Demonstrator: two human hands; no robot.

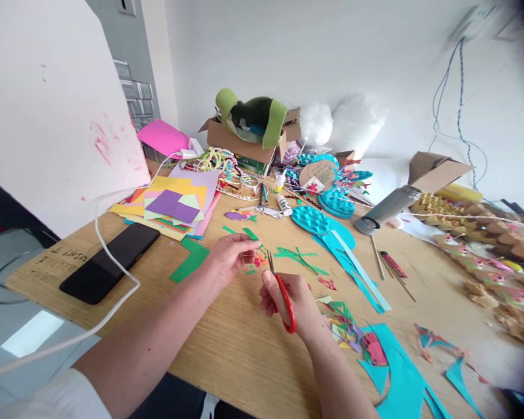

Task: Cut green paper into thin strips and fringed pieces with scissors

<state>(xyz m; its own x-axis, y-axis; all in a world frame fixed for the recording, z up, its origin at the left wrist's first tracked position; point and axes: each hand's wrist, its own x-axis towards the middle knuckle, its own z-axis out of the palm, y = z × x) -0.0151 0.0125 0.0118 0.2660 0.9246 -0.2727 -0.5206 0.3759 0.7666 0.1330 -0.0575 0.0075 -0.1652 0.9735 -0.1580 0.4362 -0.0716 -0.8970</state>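
Note:
Red-handled scissors [287,302] are held in my right hand [290,299], their blades pointing up and away over the table. My left hand [233,256] is just left of the blade tips, thumb and fingers pinched together on a small piece of green paper [263,249]. Small green and red scraps [257,263] lie right by the fingertips. Thin green strips [301,259] are spread beyond the scissors, and a larger green paper piece [188,260] sits left of my left hand.
A black phone [110,262] and white cable lie left, near stacked coloured paper [172,206]. Blue paper [397,372] and scraps lie right. A metal flask [388,209], glue bottle [283,205] and cardboard box [240,142] stand or lie farther back.

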